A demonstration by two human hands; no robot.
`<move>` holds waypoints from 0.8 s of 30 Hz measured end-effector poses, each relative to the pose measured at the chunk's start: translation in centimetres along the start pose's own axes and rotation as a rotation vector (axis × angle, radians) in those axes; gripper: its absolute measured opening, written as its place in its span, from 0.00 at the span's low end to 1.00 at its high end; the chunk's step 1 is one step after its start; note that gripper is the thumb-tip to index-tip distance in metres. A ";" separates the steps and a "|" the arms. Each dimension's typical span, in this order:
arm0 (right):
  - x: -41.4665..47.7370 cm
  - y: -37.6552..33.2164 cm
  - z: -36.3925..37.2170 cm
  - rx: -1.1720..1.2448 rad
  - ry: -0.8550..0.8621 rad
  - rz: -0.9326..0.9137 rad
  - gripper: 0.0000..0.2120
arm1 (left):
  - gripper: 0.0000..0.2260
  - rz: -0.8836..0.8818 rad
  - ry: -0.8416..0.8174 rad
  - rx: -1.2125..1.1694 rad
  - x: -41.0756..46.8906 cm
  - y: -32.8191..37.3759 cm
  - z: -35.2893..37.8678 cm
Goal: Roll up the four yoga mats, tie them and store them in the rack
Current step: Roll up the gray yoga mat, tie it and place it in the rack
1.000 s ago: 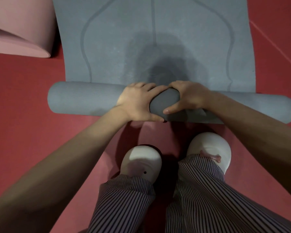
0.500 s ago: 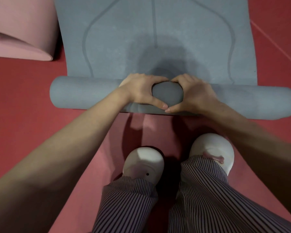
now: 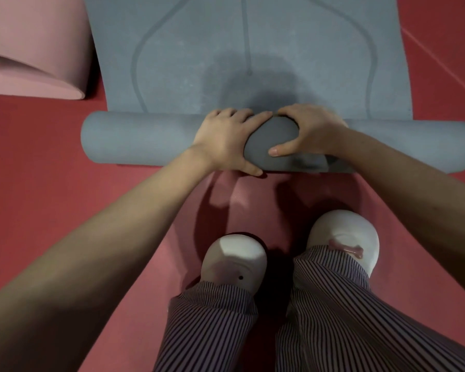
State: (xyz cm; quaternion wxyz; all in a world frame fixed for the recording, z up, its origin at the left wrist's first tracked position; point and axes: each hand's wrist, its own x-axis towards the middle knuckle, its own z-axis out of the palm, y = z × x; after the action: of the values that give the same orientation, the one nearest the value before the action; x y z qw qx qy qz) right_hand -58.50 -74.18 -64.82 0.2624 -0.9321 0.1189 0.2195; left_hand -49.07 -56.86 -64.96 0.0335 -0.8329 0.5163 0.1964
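Head view: left hand and right hand, fingers curled, grip the rolled near end of a grey-blue foam yoga mat on the red floor; the rest lies flat ahead, untied, no rack visible. A loosely curled pink foam mat lies beside it, upper left, off the roll's path.

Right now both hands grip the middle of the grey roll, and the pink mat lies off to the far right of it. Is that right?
Not quite. The head view shows the pink mat off to the far left of the grey roll, not the right. The rest holds: the left hand and the right hand both grip the middle of the roll.
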 end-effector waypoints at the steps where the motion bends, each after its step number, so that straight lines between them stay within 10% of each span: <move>1: -0.2 0.0 0.1 0.020 0.051 -0.022 0.36 | 0.51 0.002 -0.022 -0.014 0.3 -0.1 -0.4; 12: -1.5 -0.4 2.0 -0.261 0.308 -0.044 0.48 | 0.48 0.006 -0.152 -0.149 2.6 -1.5 -2.4; 19: 0.2 -0.1 -0.6 -0.193 0.125 0.002 0.45 | 0.50 0.064 0.327 0.022 0.0 -2.0 1.3; 24: 0.6 0.1 -0.8 -0.222 0.090 0.044 0.47 | 0.54 -0.066 0.112 0.062 0.7 -1.4 -0.1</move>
State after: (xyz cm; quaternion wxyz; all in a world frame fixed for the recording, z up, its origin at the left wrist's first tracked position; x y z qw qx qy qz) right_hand -57.78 -74.78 -64.58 0.1470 -0.9615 0.1260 0.1952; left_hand -47.56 -56.89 -65.31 0.0368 -0.8577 0.4955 0.1319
